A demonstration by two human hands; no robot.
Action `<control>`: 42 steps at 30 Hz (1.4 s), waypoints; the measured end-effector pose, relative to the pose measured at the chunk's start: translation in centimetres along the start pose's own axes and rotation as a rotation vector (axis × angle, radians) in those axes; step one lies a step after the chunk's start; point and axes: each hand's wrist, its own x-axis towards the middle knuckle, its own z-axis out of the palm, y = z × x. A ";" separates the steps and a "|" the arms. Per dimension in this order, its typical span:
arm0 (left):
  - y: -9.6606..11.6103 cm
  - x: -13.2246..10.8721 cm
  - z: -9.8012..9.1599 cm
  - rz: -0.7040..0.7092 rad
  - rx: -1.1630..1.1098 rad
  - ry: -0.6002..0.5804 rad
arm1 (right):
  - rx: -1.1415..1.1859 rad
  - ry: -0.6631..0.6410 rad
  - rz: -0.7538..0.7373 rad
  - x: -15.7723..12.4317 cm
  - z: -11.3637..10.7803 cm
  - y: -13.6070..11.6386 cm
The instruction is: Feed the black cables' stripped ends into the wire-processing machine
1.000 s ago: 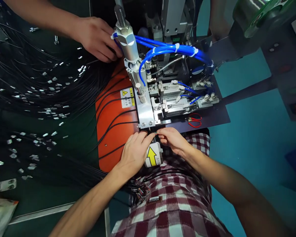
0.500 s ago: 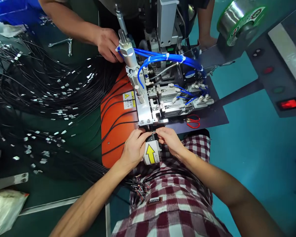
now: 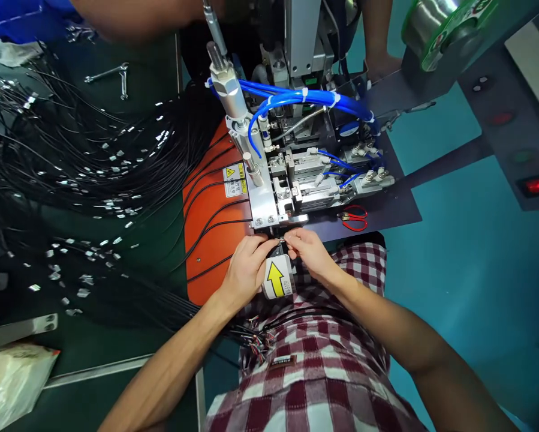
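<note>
Green bench, co-worker's hand gone, hands unmoved

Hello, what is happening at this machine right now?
A person in a checked shirt holds both hands at the front edge of a small machine with blue hoses. The left hand and right hand pinch the end of a thin black cable between them, just above a yellow arrow label. Many black cables lie spread to the left, and red scissors rest on the right.
</note>
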 end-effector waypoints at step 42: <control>-1.4 -4.9 -2.2 -0.285 0.324 0.015 | -0.005 0.268 0.008 -4.8 -7.7 1.7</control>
